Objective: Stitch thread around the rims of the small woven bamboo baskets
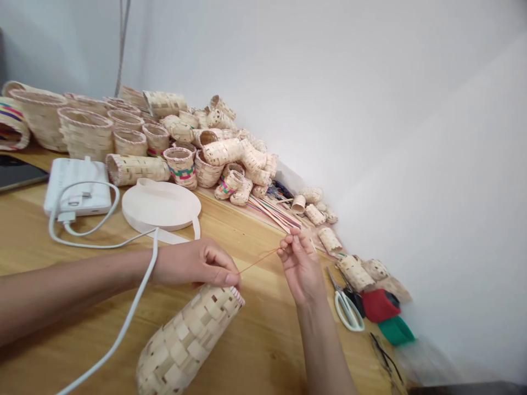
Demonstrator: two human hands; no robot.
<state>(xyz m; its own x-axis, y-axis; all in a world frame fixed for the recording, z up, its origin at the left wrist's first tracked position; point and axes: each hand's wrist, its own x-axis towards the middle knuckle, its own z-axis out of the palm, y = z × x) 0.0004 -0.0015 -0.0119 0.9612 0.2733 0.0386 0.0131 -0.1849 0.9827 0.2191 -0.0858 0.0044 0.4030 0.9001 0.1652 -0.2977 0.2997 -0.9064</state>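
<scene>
My left hand [201,264] grips the rim of a pale woven basket [191,337], which tilts with its rim toward the upper right. Pink-and-white stitching runs along the part of the rim that shows. From that rim a thin red thread [259,259] stretches tight to my right hand [300,263], whose fingertips pinch it above the table. Whether a needle is between those fingers is too small to tell. The fingers of my left hand behind the rim are hidden, and so is the inside of the basket.
Many woven baskets [86,131] are piled along the wall. A roll of pale strip [162,204], a white power bank [78,184] and its cable lie at the left; the cable crosses my left forearm. Scissors [348,310], red [379,305] and green rolls [396,329] lie right.
</scene>
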